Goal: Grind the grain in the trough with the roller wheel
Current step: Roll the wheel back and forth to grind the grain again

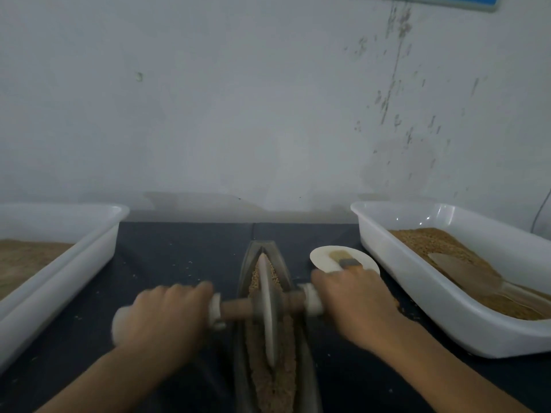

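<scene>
A long, boat-shaped metal trough (293,383) lies lengthwise down the middle of the dark-covered desk (167,251), its far tip pointing at the wall and its near end running off the desk's near edge. Brown grain (269,380) fills the channel, looking coarser toward the far tip and finer, more crumbled, nearer the person.

The roller wheel (267,305) stands upright on its rim in the trough, about midway along what can be seen, with its wooden axle (235,308) sticking out level on both sides. The left hand (164,317) is curled over the left end of the axle, fingers wrapped round a pale sleeve there. The right hand (351,302) grips the right end in the same way, knuckles up. So the wheel sits squarely between the two fists, each one just outside the trough's walls. Both hands are a little blurred.

Just beyond the right hand, a small white dish (325,259) rests on the desk with a brush (343,259) lying across it. Along the right edge sits a white plastic tray (417,296) holding brown grain and a wooden scoop (468,272) laid in it. Another white tray (74,263) with a brown heap stands by the left edge. Stray grains dot the cloth between the trays.
</scene>
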`<state>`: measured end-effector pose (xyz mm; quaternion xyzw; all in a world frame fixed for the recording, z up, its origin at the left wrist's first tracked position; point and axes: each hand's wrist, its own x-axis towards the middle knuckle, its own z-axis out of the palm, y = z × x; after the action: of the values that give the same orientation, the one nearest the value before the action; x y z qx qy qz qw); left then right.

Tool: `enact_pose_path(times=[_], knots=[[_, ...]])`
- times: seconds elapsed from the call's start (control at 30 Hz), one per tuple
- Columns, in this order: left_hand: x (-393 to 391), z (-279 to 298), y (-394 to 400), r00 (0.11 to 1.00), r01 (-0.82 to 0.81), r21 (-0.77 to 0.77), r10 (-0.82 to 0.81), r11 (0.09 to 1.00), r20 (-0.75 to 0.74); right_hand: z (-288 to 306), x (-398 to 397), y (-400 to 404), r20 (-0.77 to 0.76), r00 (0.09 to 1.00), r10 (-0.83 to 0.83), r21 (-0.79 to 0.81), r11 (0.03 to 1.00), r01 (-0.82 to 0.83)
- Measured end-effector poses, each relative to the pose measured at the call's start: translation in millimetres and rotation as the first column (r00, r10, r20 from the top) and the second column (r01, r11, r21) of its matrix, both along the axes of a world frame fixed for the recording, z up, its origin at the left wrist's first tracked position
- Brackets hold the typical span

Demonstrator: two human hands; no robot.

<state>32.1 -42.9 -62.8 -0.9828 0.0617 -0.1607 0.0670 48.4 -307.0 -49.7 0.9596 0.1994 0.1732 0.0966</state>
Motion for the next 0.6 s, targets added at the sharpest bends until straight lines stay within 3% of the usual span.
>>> enact_pose_path(times=[0.17,0.3,0.4,0.5,0.6], knots=[[53,9,-5,0.996,-0.028,0.008,0.027,1.000,0.081,1,51,8,0.081,0.992,-0.094,0.040,0.995,0.091],[21,8,-2,0.999,0.019,0.041,-0.021,0.999,0.048,4,12,0,-0.024,0.999,-0.032,0.033,0.999,0.033],[-30,2,9,0.993,0.101,-0.077,-0.106,0.992,-0.056,15,-40,-10,-0.124,0.989,0.077,-0.032,0.996,-0.081],[-56,7,18,0.949,0.309,-0.140,-0.296,0.941,0.106,21,-70,-16,0.013,0.987,0.160,0.011,0.987,-0.160],[-64,16,11,0.975,0.182,-0.014,-0.182,0.983,-0.124,16,-62,-15,-0.114,0.993,0.018,-0.066,0.997,-0.025]])
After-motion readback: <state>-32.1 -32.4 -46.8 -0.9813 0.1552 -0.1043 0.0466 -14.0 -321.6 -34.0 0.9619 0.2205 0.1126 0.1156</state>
